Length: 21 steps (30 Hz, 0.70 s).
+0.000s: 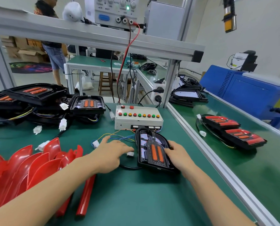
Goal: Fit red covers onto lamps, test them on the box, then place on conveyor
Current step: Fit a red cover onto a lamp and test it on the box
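Uncovered lamp (154,150) lies near centre on green bench, just near of test box (138,117); right hand (176,154) rests on lamp's right edge, fingers curled over rim; left hand (113,151) just left of lamp, fingers extended over loose wiring (116,137), holding nothing visible; red covers (30,162) stacked near left; two covered lamps (232,131) on conveyor (266,168) at right; judgement: housing rigid, light; covers glossy, likely slippery, scratch-prone; grip by rims, avoid wires.
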Tool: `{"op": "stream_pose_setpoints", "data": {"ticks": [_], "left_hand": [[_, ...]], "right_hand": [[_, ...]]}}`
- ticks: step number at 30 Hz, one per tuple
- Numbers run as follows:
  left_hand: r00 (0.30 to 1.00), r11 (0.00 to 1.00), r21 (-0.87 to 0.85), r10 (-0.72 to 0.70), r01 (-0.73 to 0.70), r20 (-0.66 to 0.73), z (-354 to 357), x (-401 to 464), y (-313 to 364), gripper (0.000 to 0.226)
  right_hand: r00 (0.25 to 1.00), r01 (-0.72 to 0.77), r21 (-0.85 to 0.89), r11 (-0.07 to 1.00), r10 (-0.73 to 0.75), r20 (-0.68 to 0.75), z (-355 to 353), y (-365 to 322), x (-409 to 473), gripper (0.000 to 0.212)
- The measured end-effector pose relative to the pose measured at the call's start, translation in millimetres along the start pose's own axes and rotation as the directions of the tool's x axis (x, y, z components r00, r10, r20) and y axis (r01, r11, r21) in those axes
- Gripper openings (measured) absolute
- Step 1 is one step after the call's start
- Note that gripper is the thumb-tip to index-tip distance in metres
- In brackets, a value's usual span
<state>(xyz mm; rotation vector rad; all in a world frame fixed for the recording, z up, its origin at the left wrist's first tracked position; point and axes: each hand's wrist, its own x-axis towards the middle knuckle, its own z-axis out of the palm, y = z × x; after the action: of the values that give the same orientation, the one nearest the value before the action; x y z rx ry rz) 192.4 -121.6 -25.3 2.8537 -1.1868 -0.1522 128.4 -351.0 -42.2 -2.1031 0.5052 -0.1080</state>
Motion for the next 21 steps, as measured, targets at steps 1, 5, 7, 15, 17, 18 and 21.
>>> {"op": "stream_pose_setpoints", "data": {"ticks": [1,5,7,15,17,18,21], "left_hand": [[1.000,1.000,0.000,-0.014,0.014,-0.017,-0.9,-2.1,-2.2,0.067],[0.990,0.994,-0.021,-0.107,0.105,-0.087,-2.2,-10.4,-14.8,0.059],[0.985,0.989,-0.024,-0.145,0.143,-0.097,-1.5,-15.7,-21.2,0.057],[0.976,0.980,-0.029,-0.197,0.195,-0.090,-1.6,-34.3,-30.8,0.057],[0.971,0.979,-0.024,-0.206,0.205,-0.125,-3.6,-37.5,-32.5,0.056],[0.967,0.977,-0.016,-0.214,0.214,-0.138,-5.1,-38.8,-33.8,0.056],[0.946,0.965,-0.019,-0.261,0.263,-0.193,-10.3,-40.9,-41.7,0.055]], "right_hand": [[1.000,-0.001,-0.014,1.000,0.001,0.003,0.2,-0.9,0.5,0.022],[1.000,-0.010,-0.057,0.998,0.009,-0.018,1.6,-4.5,2.1,0.021],[0.999,-0.007,-0.065,0.998,0.004,-0.040,3.5,-6.1,3.6,0.022],[0.994,0.057,-0.356,0.933,-0.085,-0.063,15.5,-22.5,5.9,0.033],[0.990,0.069,-0.455,0.888,-0.118,-0.081,19.3,-29.0,5.3,0.031],[0.987,0.085,-0.469,0.879,-0.140,-0.083,21.6,-33.7,3.3,0.036],[0.968,0.180,-0.478,0.860,-0.242,-0.072,30.5,-47.6,-2.9,0.039]]}}
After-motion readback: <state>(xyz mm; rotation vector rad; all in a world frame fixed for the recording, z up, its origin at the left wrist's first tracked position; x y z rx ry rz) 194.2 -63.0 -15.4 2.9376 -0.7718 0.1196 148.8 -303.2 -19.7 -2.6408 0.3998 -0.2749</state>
